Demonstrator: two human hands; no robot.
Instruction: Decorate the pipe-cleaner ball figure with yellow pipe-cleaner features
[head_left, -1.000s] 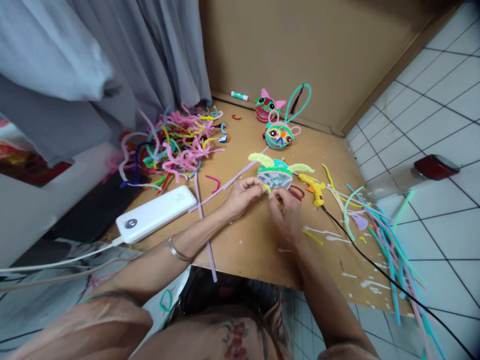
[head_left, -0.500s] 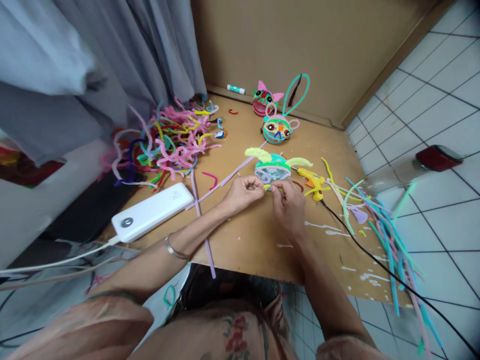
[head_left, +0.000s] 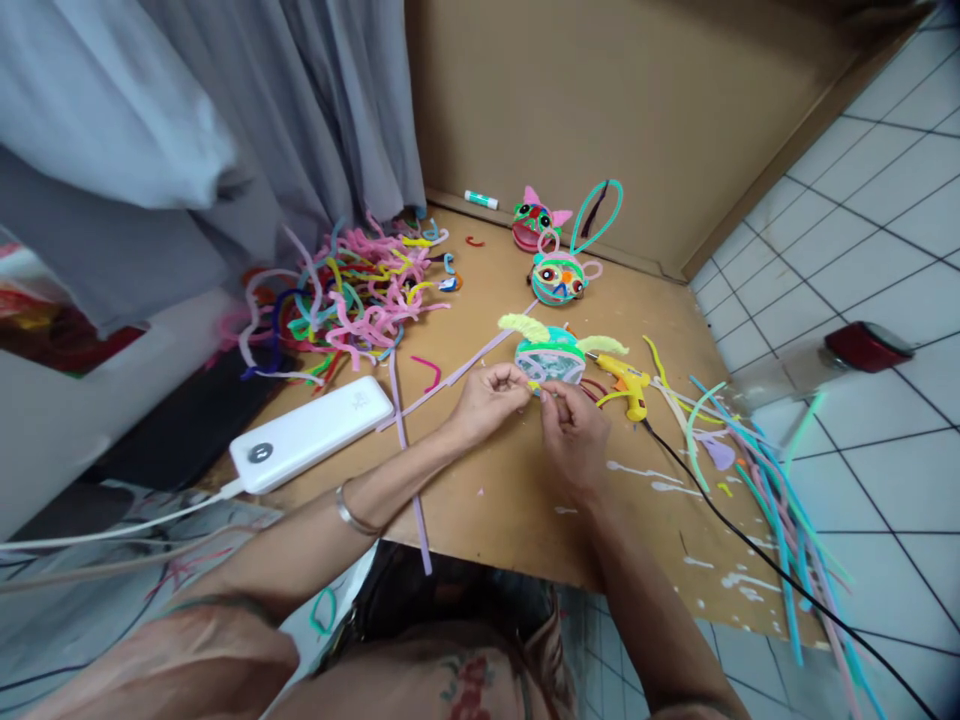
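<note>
The fingers (head_left: 517,381) of the left hand (head_left: 487,400) are curling inward and pinching one end of a short yellow pipe cleaner piece (head_left: 535,387), while the right hand (head_left: 574,425) is pinching its other end between thumb and fingertips; the two hands are nearly touching, meeting just above the counter (head_left: 510,490). The yellow piece is sitting at the near edge of a round green craft head (head_left: 551,355), which is lying on the counter just beyond the hands and is bearing two fuzzy yellow-green horns sticking out left and right. Just right of that head a yellow glue gun (head_left: 628,382) is lying on its side, its black cord (head_left: 750,545) running off toward the near right. Farther right, long loose pipe cleaners (head_left: 757,470) in blue, green and pink are fanning over the counter's edge onto the tiled floor. Beyond the green head, two finished pipe-cleaner faces (head_left: 559,275) are standing near the far wall, one with tall teal ears. On the far left a tangled heap of pink and mixed-colour pipe cleaners (head_left: 352,295) is spreading out, and nearer on the left a white power bank (head_left: 311,432) is lying with its cable leading off left. A glue stick (head_left: 480,199) is lying by the far wall.
</note>
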